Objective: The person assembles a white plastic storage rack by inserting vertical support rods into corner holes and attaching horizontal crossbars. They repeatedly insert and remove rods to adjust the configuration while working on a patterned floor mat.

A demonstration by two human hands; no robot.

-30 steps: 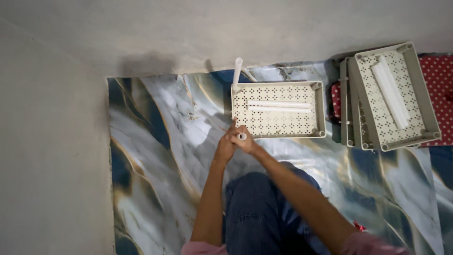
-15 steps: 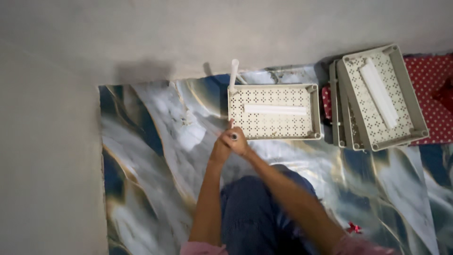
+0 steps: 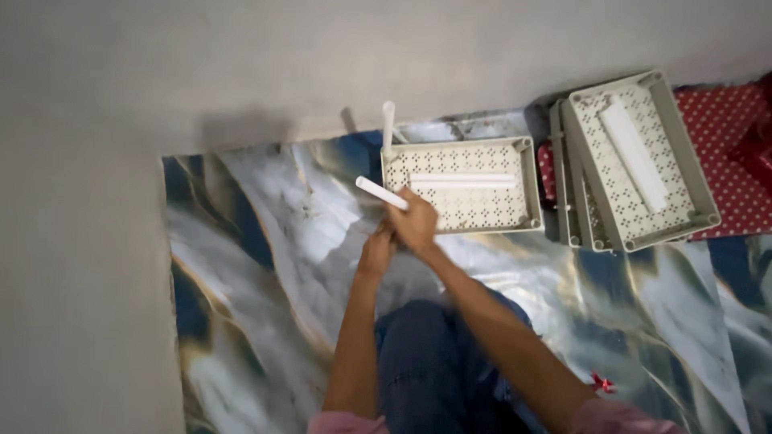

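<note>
My right hand (image 3: 416, 223) grips a short white tube (image 3: 380, 193) that now lies tilted, its free end pointing up and to the left. My left hand (image 3: 376, 251) sits just below it, fingers curled against the right hand, touching the tube's lower end or the right hand; I cannot tell which. Both hands hover at the near left corner of a beige perforated tray (image 3: 527, 183). Two white tubes (image 3: 460, 182) lie side by side inside that tray. Another white tube (image 3: 388, 127) stands upright at the tray's far left corner.
A stack of similar beige perforated trays (image 3: 679, 145) lies at the right, with a long white piece (image 3: 634, 157) in the top one, beside a red dotted cloth (image 3: 728, 120). A marbled blue-and-white mat (image 3: 257, 265) covers the floor. A plain wall (image 3: 241, 64) runs behind.
The tube in my right hand has swung from pointing at the camera to lying tilted toward the upper left. My hands have risen slightly toward the tray.
</note>
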